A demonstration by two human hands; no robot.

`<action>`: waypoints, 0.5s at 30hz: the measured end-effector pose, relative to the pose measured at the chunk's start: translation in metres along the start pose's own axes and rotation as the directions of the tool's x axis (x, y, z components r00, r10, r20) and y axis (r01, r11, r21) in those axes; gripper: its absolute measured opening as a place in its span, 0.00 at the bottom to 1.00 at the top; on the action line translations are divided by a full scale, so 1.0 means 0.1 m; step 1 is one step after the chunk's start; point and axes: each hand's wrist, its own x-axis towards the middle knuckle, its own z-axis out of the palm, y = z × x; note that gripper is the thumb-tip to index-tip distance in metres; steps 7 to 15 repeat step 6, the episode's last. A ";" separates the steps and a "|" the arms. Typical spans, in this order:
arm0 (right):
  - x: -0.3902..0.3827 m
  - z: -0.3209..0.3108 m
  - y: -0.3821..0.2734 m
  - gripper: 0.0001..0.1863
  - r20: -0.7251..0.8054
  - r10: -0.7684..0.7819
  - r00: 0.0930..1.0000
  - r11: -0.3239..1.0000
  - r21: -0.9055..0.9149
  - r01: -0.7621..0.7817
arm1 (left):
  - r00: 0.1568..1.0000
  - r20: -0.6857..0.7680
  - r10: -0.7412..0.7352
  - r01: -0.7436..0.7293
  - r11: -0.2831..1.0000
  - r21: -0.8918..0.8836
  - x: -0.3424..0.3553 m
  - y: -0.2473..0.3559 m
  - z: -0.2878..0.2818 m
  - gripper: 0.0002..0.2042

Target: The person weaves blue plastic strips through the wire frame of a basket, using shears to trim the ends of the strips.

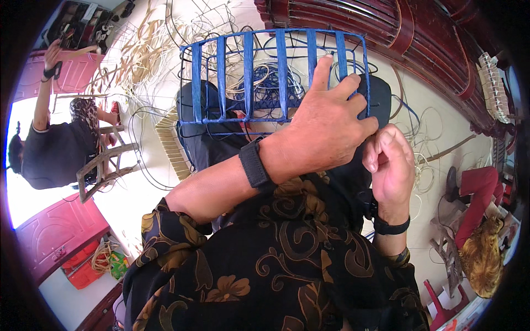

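Observation:
A basket-like wire frame (282,74), wrapped in blue cord and crossed by wide blue strips, rests over my dark-trousered knees. My left hand (326,124) reaches across from the left, back upward, over the frame's right end. Its fingers are apart, one stretched over the blue strips and the others bent near the right rim; the thumb is hidden. Just below that corner, my right hand (392,160) is closed, fingers curled in toward the thumb, close to the left fingertips. Whatever its fingers may hold is too small to make out. Loose blue cord (276,83) shows through the frame.
Tangled pale strips (141,55) cover the floor at the far left. A dark red wooden bench (353,22) runs along the far right. One person (49,149) sits at the left near a wooden stool (107,165); another, in red trousers (472,193), is at the right.

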 end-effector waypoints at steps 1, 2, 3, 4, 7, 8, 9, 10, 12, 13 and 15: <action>-0.02 -0.01 0.00 0.12 -0.026 -0.021 0.999 0.997 -0.075 0.019 | 1.000 -0.005 -0.004 0.004 1.000 -0.001 0.00 0.02 0.01 0.09; -0.04 0.00 0.01 0.11 -0.053 -0.023 0.998 0.995 -0.097 0.018 | 1.000 -0.012 -0.008 0.008 1.000 0.000 0.00 0.03 0.00 0.09; -0.05 0.01 0.02 0.11 -0.057 -0.048 0.997 0.992 -0.122 0.041 | 1.000 -0.013 -0.014 0.015 1.000 0.013 0.00 0.03 0.00 0.09; -0.06 0.02 0.03 0.11 -0.062 -0.068 0.996 0.988 -0.143 0.058 | 1.000 -0.016 -0.008 0.009 1.000 0.018 0.00 0.04 -0.01 0.10; -0.06 0.03 0.06 0.12 -0.091 -0.081 0.993 0.990 -0.125 0.069 | 0.999 0.032 -0.026 0.027 1.000 -0.012 -0.01 0.03 -0.04 0.11; -0.06 0.03 0.06 0.12 -0.091 -0.081 0.993 0.990 -0.125 0.069 | 0.999 0.032 -0.026 0.027 1.000 -0.012 -0.01 0.03 -0.04 0.11; -0.06 0.03 0.06 0.12 -0.091 -0.081 0.993 0.990 -0.125 0.069 | 0.999 0.032 -0.026 0.027 1.000 -0.012 -0.01 0.03 -0.04 0.11; -0.06 0.03 0.06 0.12 -0.091 -0.081 0.993 0.990 -0.125 0.069 | 0.999 0.032 -0.026 0.027 1.000 -0.012 -0.01 0.03 -0.04 0.11; -0.06 0.03 0.06 0.12 -0.091 -0.081 0.993 0.990 -0.125 0.069 | 0.999 0.032 -0.026 0.027 1.000 -0.012 -0.01 0.03 -0.04 0.11; -0.06 0.03 0.06 0.12 -0.091 -0.081 0.993 0.990 -0.125 0.069 | 0.999 0.032 -0.026 0.027 1.000 -0.012 -0.01 0.03 -0.04 0.11; -0.06 0.03 0.06 0.12 -0.091 -0.081 0.993 0.990 -0.125 0.069 | 0.999 0.032 -0.026 0.027 1.000 -0.012 -0.01 0.03 -0.04 0.11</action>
